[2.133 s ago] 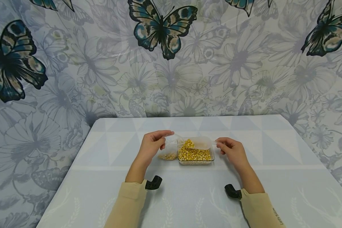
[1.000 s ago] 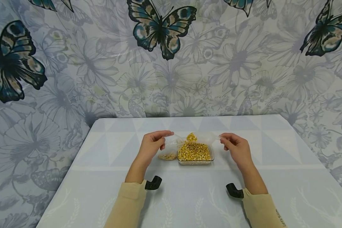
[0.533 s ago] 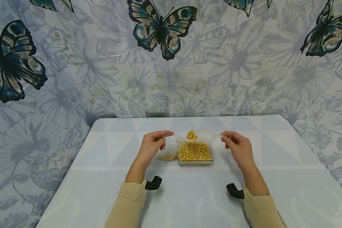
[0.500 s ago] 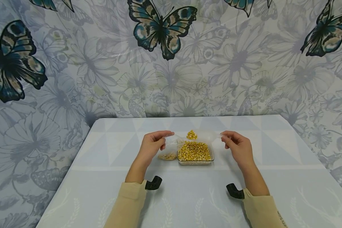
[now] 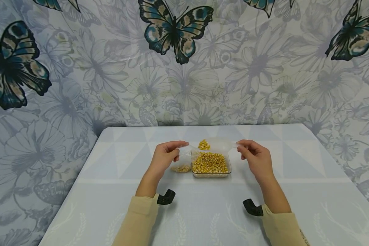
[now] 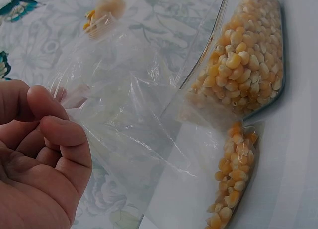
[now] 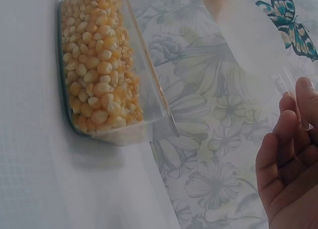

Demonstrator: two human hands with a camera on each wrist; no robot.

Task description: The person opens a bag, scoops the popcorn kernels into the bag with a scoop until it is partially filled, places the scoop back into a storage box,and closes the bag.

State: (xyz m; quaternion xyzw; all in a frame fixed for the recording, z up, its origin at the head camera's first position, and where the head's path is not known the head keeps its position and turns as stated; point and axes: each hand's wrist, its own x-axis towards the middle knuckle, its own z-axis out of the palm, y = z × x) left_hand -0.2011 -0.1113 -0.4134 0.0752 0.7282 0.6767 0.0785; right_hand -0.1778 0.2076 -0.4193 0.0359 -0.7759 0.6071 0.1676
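My left hand point(image 5: 165, 155) pinches the upper edge of a clear plastic bag point(image 6: 134, 105), thumb against fingertips. Yellow corn kernels point(image 6: 231, 169) lie in its bottom, which rests on the table left of a glass container point(image 5: 230, 168). Plenty more kernels point(image 5: 209, 163) fill that container. Between thumb and fingers, my right hand point(image 5: 255, 155) grips the right end of a flat, translucent white plastic piece point(image 7: 253, 38), rounded at its edge. It hangs above the container's far side, with a small heap of kernels point(image 5: 204, 145) at its left end, close to the bag's mouth.
The pale patterned table point(image 5: 203, 212) reaches back to a wall point(image 5: 184, 95) covered in flowers and butterflies. Black wrist-worn devices point(image 5: 166, 197) stick out inward from both beige sleeves point(image 5: 138, 222).
My right hand has risen with the plastic piece, lifting a heap of kernels out of the container, and has lately shifted slightly left toward the bag. The left hand stays still.
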